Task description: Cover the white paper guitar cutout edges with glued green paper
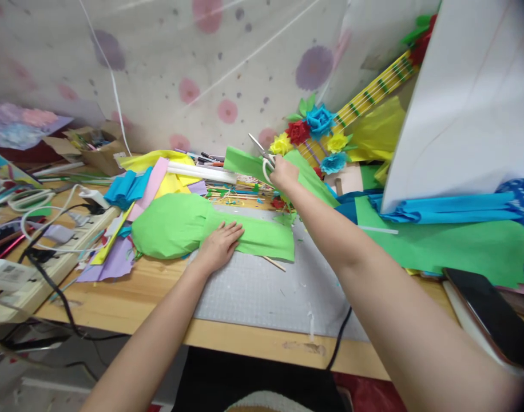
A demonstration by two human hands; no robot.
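My left hand (219, 245) lies flat, fingers stretched out, on a light green paper shape (176, 226) that rests partly on a grey cutting mat (262, 286). My right hand (283, 173) reaches to the back of the table and is closed round the white handles of a pair of scissors (262, 153), whose blades point up and left. Right beside the scissors lies a darker green paper strip (245, 162). Whether the blades touch the strip I cannot tell.
A paper guitar with paper flowers (320, 134) leans at the back right. Blue and green sheets (442, 229), a phone (487, 312) and a white board (472, 97) fill the right. A power strip with cables (47, 252), coloured paper scraps and a cardboard box (94, 146) crowd the left.
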